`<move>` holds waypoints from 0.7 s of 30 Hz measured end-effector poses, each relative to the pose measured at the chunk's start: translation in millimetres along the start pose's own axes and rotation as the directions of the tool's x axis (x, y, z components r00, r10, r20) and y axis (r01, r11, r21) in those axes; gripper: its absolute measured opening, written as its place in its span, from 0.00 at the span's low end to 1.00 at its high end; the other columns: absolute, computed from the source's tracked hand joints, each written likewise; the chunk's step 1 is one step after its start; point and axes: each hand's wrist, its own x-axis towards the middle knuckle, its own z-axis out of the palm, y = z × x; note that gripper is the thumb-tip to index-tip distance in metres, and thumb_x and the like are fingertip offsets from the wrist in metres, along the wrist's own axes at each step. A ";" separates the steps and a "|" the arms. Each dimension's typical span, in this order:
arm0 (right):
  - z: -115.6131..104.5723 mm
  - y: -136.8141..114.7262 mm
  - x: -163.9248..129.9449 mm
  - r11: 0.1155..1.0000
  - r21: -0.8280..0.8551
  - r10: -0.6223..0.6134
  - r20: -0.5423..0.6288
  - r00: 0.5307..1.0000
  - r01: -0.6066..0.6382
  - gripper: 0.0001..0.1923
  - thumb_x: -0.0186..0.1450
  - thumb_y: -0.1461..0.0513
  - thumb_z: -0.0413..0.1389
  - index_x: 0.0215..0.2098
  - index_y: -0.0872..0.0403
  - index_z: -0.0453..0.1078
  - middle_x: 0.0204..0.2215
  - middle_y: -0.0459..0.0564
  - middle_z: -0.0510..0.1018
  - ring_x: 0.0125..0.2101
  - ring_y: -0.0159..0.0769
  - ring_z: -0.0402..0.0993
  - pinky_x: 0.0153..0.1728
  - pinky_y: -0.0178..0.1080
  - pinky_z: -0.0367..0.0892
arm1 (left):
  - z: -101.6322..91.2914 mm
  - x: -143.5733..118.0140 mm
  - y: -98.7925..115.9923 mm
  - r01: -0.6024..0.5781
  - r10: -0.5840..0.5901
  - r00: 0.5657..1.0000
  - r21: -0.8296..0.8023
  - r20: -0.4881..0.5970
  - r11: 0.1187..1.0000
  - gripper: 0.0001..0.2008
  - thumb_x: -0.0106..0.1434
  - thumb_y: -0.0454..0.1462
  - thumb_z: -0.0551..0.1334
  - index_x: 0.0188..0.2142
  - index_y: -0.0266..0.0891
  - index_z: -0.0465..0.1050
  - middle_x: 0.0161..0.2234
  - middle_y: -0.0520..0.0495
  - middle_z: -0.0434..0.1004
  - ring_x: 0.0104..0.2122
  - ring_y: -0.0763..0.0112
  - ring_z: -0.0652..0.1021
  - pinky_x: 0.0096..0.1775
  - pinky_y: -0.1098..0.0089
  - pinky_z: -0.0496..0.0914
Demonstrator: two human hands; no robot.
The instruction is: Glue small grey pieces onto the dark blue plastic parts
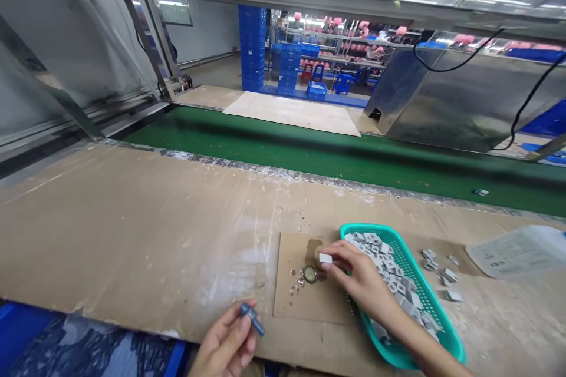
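Observation:
Near the front edge of the table, my left hand [230, 339] pinches a small dark blue part with a short stem [253, 319]. My right hand [354, 271] holds a small light grey block [325, 258] between thumb and fingers, above a cardboard square [289, 300]. Just below that block, a small round dish [310, 274] sits on the cardboard, with shiny wet drops beside it. A teal plastic basket [442, 318] full of similar grey blocks stands under my right forearm, which hides part of it.
Several loose grey blocks [450, 275] lie right of the basket, near a translucent plastic container [517, 250]. A green conveyor belt [265, 138] runs behind the table, carrying a small part [481, 192]. At lower left is a blue bin [174, 359] of dark blue parts.

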 end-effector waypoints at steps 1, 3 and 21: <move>4.7 0.3 0.7 0.995 -0.089 -0.052 0.009 0.999 0.053 0.10 0.63 0.60 0.53 0.40 0.54 0.73 0.37 0.54 0.72 0.36 0.41 0.71 0.37 0.41 0.68 | 4.0 -0.3 -0.6 -0.004 0.004 1.000 -0.002 0.005 1.000 0.25 0.33 0.43 0.78 0.31 0.35 0.76 0.26 0.45 0.71 0.21 0.80 0.66 0.20 0.84 0.60; 12.1 1.0 0.0 0.965 -0.231 -0.117 0.037 0.992 0.122 0.11 0.63 0.63 0.51 0.41 0.53 0.72 0.36 0.53 0.73 0.36 0.40 0.71 0.38 0.41 0.67 | 7.6 -1.5 -0.5 -0.016 0.016 1.000 0.019 0.007 1.000 0.24 0.35 0.41 0.77 0.32 0.34 0.76 0.30 0.44 0.73 0.26 0.75 0.71 0.27 0.82 0.67; 17.1 7.1 -1.5 0.910 -0.391 -0.113 0.091 0.989 0.139 0.09 0.61 0.65 0.52 0.37 0.55 0.73 0.33 0.53 0.76 0.36 0.43 0.70 0.38 0.43 0.66 | 7.5 7.8 -14.1 0.072 -0.058 0.984 -0.080 0.168 0.994 0.27 0.42 0.36 0.75 0.43 0.35 0.72 0.36 0.40 0.73 0.37 0.62 0.75 0.40 0.72 0.72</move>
